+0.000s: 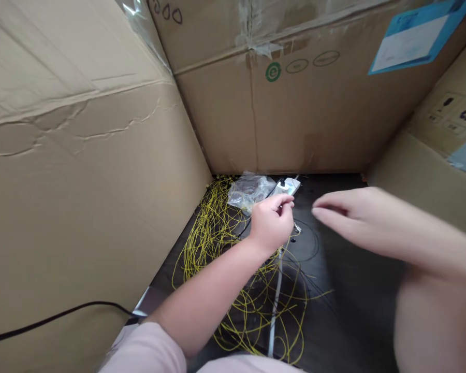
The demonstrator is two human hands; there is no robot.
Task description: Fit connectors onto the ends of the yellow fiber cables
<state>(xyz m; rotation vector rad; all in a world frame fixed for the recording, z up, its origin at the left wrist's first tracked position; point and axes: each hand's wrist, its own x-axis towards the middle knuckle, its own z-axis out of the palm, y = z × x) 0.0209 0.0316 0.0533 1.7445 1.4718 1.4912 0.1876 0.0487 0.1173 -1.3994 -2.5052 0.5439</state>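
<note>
My left hand (pixel 272 221) is closed, thumb and fingertips pinched together above the floor. Whatever it pinches is too small to make out. To its right, my right hand (pixel 347 211) is slightly blurred, its thumb and fingers drawn together at the tips; I cannot make out anything between them. Thin yellow wires (pixel 202 233) lie in a loose tangle left of my left hand, and more loop beneath my forearm. Just beyond the left hand is a white power strip (pixel 293 185) with a black plug (pixel 282 182) in it. A small shiny piece (pixel 297 228) shows beside the left hand.
Large cardboard boxes stand left (pixel 81 207), ahead (pixel 295 119) and right (pixel 442 176). A crumpled clear plastic bag (pixel 250 190) lies by the wires. A white cable (pixel 276 305) runs along the dark floor (pixel 353 311). A black cable (pixel 62 322) crosses at lower left.
</note>
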